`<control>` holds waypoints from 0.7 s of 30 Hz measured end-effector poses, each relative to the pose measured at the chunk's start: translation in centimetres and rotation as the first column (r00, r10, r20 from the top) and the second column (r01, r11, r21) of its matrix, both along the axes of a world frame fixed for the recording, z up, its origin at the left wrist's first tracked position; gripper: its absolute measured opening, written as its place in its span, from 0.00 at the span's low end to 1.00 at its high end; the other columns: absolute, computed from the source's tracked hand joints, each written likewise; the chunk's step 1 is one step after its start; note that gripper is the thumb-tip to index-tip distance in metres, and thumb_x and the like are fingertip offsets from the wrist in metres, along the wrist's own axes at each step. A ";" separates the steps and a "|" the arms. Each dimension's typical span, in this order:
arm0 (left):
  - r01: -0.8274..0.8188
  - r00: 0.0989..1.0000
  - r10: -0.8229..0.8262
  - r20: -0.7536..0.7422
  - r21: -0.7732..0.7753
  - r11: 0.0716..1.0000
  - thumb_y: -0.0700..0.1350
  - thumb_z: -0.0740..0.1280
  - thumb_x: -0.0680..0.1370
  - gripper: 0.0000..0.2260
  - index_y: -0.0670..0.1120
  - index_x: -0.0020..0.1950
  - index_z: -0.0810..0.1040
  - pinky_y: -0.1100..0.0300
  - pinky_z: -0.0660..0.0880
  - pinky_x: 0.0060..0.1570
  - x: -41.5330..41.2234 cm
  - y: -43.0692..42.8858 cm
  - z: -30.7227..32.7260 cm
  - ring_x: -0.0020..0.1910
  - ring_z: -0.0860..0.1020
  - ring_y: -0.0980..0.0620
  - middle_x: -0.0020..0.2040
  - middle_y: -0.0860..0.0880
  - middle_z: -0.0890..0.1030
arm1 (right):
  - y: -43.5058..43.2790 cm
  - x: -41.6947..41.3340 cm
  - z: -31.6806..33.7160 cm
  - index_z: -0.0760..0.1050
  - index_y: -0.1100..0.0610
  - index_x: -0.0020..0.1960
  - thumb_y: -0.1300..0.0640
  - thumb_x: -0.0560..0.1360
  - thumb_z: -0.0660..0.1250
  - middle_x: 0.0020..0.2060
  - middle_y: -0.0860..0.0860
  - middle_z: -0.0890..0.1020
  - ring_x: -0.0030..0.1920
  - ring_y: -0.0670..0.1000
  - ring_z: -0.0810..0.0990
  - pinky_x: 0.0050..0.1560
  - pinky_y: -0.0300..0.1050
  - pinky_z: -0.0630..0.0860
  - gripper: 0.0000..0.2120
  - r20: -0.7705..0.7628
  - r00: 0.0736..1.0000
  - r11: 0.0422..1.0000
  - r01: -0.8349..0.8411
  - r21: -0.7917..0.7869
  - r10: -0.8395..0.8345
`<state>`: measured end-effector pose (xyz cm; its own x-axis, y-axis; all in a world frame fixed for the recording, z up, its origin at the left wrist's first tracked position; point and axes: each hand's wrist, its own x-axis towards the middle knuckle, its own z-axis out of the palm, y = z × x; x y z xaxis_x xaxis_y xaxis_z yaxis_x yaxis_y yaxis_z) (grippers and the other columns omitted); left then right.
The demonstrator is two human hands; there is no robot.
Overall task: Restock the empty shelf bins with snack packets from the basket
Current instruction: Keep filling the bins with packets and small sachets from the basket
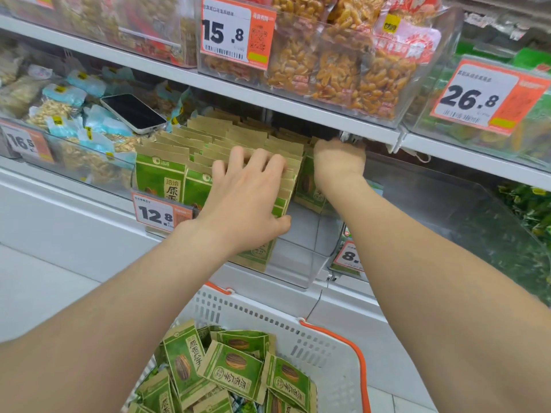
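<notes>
Head view: clear bin (298, 263) on the mid shelf, its left side packed w/ upright rows of green-and-kraft shelved pkts (162, 178). Its right front part shows bare floor.

L hand (247, 192) is over the bin's middle, fingers hooked over the tops of the rightmost front rows, thumb vs their lower right edge. It grips a bunch of the shelved pkts.

R hand (338, 162) is deep in the bin's back right corner, under the shelf edge above. Only wrist & back of hand show, fingers hidden, so can't tell if it holds anything. A few of the same pkts stand just below it.

12.8 tag (156, 213) is clipped to the bin's front left lip.

Below & in front of the bin: white basket (328, 362) w/ orange handle (361, 371), holding a jumbled heap of loose pkts (235, 363), same green design.

Left of the bin, a phone (134, 113) lies dark face up on pale-blue pkts (89, 117) in the next bin.

Above the bin: golden snack bags (343, 70) w/ 15.8 tag (235, 31). Above right: 26.8 tag (483, 96).
</notes>
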<state>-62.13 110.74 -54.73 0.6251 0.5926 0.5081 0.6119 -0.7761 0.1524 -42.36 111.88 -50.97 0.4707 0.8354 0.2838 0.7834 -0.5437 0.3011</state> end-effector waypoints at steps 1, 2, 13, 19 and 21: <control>0.003 1.000 -0.003 -0.001 -0.002 1.000 0.64 0.72 0.71 0.32 0.54 0.70 0.68 0.46 0.65 0.60 0.0 0.0 0.0 0.65 0.65 0.45 0.67 0.53 0.71 | 0.4 0.2 -0.1 0.77 0.58 0.63 0.69 0.74 0.69 0.51 0.56 0.78 0.58 0.61 0.80 0.53 0.52 0.68 0.19 0.000 1.000 1.000 0.012 -0.009 -0.012; 0.004 1.000 -0.004 -0.003 -0.001 1.000 0.64 0.72 0.72 0.32 0.54 0.70 0.68 0.46 0.65 0.60 -0.1 0.0 0.0 0.65 0.65 0.45 0.67 0.53 0.71 | 0.8 0.4 -0.3 0.77 0.58 0.63 0.68 0.74 0.68 0.51 0.56 0.78 0.58 0.61 0.79 0.54 0.53 0.69 0.18 0.012 1.000 1.000 0.025 -0.014 -0.025; -0.004 0.999 0.005 -0.038 0.018 1.000 0.65 0.69 0.74 0.31 0.52 0.71 0.68 0.44 0.66 0.60 -0.3 -0.3 -0.1 0.64 0.66 0.43 0.67 0.51 0.70 | 1.1 -0.6 -1.3 0.72 0.59 0.73 0.58 0.78 0.68 0.70 0.62 0.72 0.71 0.64 0.69 0.71 0.61 0.64 0.24 0.198 0.980 0.991 0.018 -0.134 0.009; 0.017 0.997 -0.015 -0.081 0.017 1.000 0.67 0.68 0.75 0.33 0.52 0.74 0.67 0.43 0.65 0.65 -0.5 -0.3 -0.1 0.68 0.66 0.43 0.72 0.51 0.70 | -0.6 -1.0 -2.6 0.63 0.49 0.81 0.47 0.81 0.62 0.80 0.59 0.59 0.79 0.64 0.58 0.77 0.69 0.52 0.29 0.248 0.968 0.777 0.133 -0.615 0.030; 0.026 0.994 -0.024 -0.108 0.018 1.000 0.67 0.68 0.76 0.35 0.51 0.76 0.65 0.42 0.64 0.67 -0.6 -0.4 -0.2 0.71 0.64 0.43 0.75 0.50 0.68 | -0.7 -1.1 -2.7 0.54 0.50 0.84 0.44 0.82 0.59 0.83 0.57 0.52 0.81 0.64 0.53 0.78 0.71 0.47 0.33 0.244 0.970 0.743 0.156 -0.650 0.010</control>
